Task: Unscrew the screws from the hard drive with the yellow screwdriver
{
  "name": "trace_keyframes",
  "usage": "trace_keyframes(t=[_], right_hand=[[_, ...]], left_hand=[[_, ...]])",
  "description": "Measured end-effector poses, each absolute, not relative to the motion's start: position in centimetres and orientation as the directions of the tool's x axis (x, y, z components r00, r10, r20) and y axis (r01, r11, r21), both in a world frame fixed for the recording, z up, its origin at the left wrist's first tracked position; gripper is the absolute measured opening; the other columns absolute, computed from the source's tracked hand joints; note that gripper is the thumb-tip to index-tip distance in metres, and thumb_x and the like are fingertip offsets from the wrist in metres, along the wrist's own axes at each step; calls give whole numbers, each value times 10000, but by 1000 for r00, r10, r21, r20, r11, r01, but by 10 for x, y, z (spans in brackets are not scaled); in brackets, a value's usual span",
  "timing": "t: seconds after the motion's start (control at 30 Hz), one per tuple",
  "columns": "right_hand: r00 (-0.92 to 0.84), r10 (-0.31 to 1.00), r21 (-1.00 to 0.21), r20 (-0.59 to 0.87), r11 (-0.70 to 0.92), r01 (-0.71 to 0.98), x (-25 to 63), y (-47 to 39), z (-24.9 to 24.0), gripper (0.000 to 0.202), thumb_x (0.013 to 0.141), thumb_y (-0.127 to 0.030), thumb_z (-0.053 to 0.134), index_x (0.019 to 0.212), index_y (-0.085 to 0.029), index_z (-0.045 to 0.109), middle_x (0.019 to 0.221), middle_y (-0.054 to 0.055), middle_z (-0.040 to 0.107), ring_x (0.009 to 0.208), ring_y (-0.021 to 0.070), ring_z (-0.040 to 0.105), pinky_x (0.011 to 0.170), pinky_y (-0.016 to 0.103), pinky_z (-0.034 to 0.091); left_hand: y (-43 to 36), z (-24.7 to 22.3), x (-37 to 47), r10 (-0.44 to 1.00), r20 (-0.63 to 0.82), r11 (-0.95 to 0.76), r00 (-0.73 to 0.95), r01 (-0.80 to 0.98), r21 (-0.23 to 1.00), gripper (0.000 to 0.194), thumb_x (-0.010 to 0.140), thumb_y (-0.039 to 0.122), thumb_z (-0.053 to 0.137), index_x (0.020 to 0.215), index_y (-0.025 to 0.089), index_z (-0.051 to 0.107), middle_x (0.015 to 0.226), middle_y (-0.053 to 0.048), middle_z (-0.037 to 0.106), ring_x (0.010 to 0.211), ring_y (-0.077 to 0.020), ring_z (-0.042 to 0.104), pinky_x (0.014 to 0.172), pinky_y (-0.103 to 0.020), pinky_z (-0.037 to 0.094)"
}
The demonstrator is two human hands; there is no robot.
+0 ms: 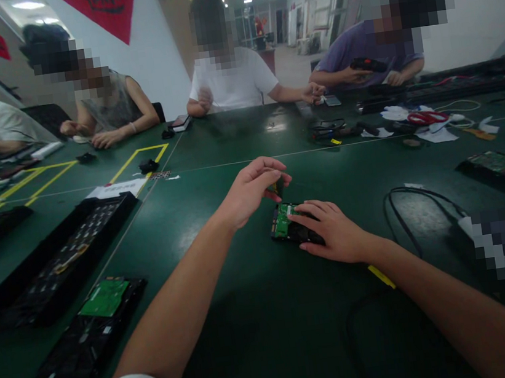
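Observation:
Near the middle of the table lies a hard drive (282, 225), its green circuit board facing up and its connector end to the left. My right hand (332, 228) rests over its right part, fingers spread across the board and casing, and steadies it. Just above the drive's far left side, my left hand (255, 190) is closed with curled fingers around a small dark thing with a yellowish part (278, 184). Most of that thing is hidden by the fingers, so its kind cannot be made out.
Another hard drive (106, 298) lies at left, beside a long black tray (57, 258). A black cable (393, 214) curls at right. Farther right sits a circuit board in a black frame (493, 163). Scraps and cables (429, 119) lie far right. Several people sit across the table.

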State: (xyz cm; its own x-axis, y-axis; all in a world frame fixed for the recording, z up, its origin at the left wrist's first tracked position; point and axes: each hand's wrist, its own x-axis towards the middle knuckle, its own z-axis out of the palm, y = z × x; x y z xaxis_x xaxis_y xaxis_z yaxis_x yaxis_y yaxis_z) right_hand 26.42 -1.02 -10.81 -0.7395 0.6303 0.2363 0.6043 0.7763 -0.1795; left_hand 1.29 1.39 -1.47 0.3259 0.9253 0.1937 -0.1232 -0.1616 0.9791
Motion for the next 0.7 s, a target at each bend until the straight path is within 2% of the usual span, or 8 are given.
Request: trace_keyframes(t=[0.2, 0.33, 0.47, 0.57, 0.7], right_hand=[[-742, 634, -184, 219, 773, 607, 264, -11, -107, 697, 973, -498, 646, 1607, -282, 453, 1648, 139, 437, 1481, 440, 386, 1161, 666, 343], [-738, 631, -179, 240, 776, 605, 264, -12, -106, 688, 970, -491, 656, 1599, -288, 468, 1673, 149, 384, 1485, 431, 382, 1169, 661, 336], [-734, 631, -189, 253, 776, 602, 264, -12, -106, 679, 964, -494, 661, 1581, -261, 501, 1562, 184, 468, 1450, 411, 425, 1162, 630, 359], [-731, 630, -206, 261, 776, 596, 264, -12, -105, 667, 953, -477, 672, 1570, -278, 516, 1496, 168, 518, 1416, 403, 453, 1154, 629, 367], [-736, 624, -208, 261, 781, 588, 264, -11, -106, 674, 956, -479, 661, 1582, -285, 499, 1516, 158, 516, 1431, 407, 435, 1155, 634, 360]], left_hand=[[16, -18, 14, 901, 220, -163, 374, -179, 970, 179, 969, 301, 607, 972, 158, 715, 1052, -104, 739, 957, -190, 683, 690, -259, 549], [16, -20, 16, 904, 242, -212, 352, -120, 970, 229, 968, 379, 660, 964, 165, 740, 1015, -77, 723, 888, -158, 648, 668, -241, 517], [18, -22, 15, 919, 264, -271, 291, -15, 962, 250, 909, 431, 759, 941, 183, 777, 966, -53, 720, 786, -127, 600, 621, -227, 473], [19, -23, 13, 918, 271, -284, 290, 4, 959, 270, 917, 451, 750, 982, 196, 811, 999, -60, 737, 805, -133, 608, 651, -235, 489], [19, -22, 12, 907, 262, -280, 330, 9, 960, 288, 934, 450, 731, 1065, 206, 812, 1003, -59, 725, 834, -141, 614, 630, -228, 496]])
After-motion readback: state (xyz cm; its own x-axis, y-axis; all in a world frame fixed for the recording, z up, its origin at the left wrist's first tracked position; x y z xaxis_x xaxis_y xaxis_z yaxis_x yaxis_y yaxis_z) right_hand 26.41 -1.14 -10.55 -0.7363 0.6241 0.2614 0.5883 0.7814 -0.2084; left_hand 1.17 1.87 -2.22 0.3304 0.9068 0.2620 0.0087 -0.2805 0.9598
